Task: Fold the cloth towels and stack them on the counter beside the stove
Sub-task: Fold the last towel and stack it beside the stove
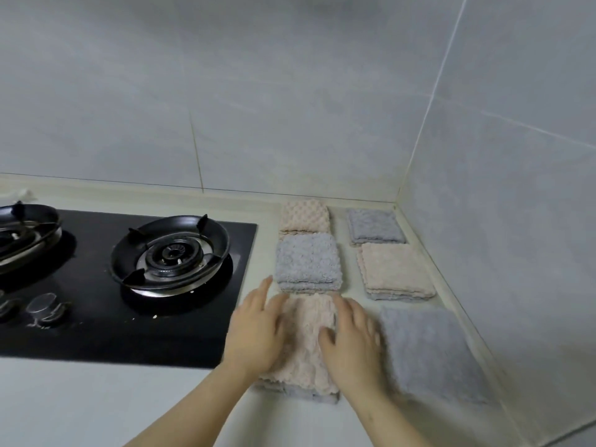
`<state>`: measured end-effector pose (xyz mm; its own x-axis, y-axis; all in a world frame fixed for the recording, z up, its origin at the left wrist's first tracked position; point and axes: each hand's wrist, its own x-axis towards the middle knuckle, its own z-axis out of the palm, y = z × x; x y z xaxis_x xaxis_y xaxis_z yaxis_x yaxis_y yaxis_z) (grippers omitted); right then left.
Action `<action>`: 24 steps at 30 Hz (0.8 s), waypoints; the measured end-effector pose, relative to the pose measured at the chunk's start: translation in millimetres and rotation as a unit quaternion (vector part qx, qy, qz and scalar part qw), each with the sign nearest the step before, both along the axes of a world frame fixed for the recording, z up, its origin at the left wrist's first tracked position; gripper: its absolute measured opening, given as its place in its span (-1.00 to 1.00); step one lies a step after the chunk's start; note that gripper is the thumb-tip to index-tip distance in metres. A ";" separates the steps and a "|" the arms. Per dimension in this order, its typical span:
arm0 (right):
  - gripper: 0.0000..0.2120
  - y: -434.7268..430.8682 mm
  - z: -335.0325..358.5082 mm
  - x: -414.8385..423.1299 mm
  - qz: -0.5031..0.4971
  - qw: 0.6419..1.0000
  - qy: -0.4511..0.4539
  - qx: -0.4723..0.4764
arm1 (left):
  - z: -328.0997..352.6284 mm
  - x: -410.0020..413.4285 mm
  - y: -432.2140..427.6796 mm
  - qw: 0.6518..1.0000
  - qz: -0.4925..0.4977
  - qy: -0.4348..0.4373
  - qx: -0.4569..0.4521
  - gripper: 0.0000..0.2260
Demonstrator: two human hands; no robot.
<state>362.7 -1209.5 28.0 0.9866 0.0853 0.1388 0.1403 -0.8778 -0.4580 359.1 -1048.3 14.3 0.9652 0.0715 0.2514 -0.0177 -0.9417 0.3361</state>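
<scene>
Several folded towels lie in two rows on the counter (96, 408) right of the stove (129, 317). Nearest in the left row is a peach towel (306, 350) with a grey layer showing at its front edge. My left hand (258, 333) rests flat on its left side, fingers spread. My right hand (351, 343) lies flat on its right side, fingers apart. Behind it sit a folded grey towel (308, 262) and a peach one (304, 216). The right row holds a grey towel (429, 353), a peach-on-grey stack (395, 272) and a grey towel (374, 225).
The black glass stove has a burner (171, 253) close to the towels and knobs (45, 306) at its front. Tiled walls (500, 221) close the counter at the back and right, meeting in a corner.
</scene>
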 end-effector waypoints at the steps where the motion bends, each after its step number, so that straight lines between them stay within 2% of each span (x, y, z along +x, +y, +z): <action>1: -0.44 4.6 2.4 1.3 0.035 0.999 -0.034 -0.025 | -3.3 2.6 -3.1 0.999 -0.043 0.014 0.003 -0.45; 3: -0.34 11.6 -8.0 9.5 0.083 0.992 -0.038 -0.083 | -18.8 4.7 -8.4 0.990 -0.087 0.112 0.012 -0.29; 5: -0.22 14.7 -25.9 14.1 0.133 0.982 0.071 -0.116 | -29.1 5.4 -7.0 0.979 -0.072 0.187 0.026 -0.28; 7: -0.08 13.7 -36.0 15.1 0.126 0.977 0.121 -0.120 | -33.5 5.5 -6.8 0.977 -0.060 0.202 0.039 -0.17; 9: -0.13 12.8 -45.4 19.5 0.113 0.979 0.083 -0.147 | -35.0 4.3 -7.2 0.976 -0.049 0.206 0.038 -0.13; 11: -0.36 15.1 -47.3 19.8 0.111 0.977 0.092 -0.155 | -39.2 4.6 -6.2 0.977 -0.041 0.206 0.021 -0.19; 12: -0.38 14.5 -46.7 21.1 0.111 0.975 0.110 -0.159 | -39.8 5.0 -5.8 0.977 -0.041 0.209 0.014 -0.27; 15: -0.12 14.0 -44.6 23.8 0.135 0.972 0.116 -0.156 | -39.8 9.5 -2.3 0.975 -0.044 0.218 0.009 -0.51; 16: -0.13 12.4 -42.1 25.0 0.139 0.972 0.119 -0.149 | -36.8 11.3 0.0 0.976 -0.045 0.213 0.001 -0.53; 17: -0.22 10.5 -38.2 29.4 0.134 0.975 0.113 -0.136 | -32.2 15.1 3.4 0.978 -0.042 0.203 -0.007 -0.53; 20: -0.72 8.6 -17.6 47.9 0.084 0.992 0.089 -0.041 | -14.6 32.0 14.4 0.988 0.006 0.142 -0.066 -0.46; 21: -0.77 8.1 -12.1 57.4 0.046 0.995 0.083 0.032 | -8.2 40.8 16.5 0.988 0.026 0.116 -0.102 -0.55; 23: -0.71 8.8 1.2 77.9 -0.024 0.982 0.082 0.166 | 4.4 63.2 19.2 0.977 0.047 0.065 -0.199 -0.77; 24: -0.74 9.4 9.4 88.5 -0.045 0.975 0.086 0.202 | 11.5 76.6 20.0 0.969 0.045 0.056 -0.234 -0.78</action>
<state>451.2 -1200.0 37.4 0.9992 -0.0299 -0.0251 -0.0383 -0.6258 -0.7790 435.7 -1028.3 25.8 0.9693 0.2375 0.0644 0.1188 -0.6810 0.7226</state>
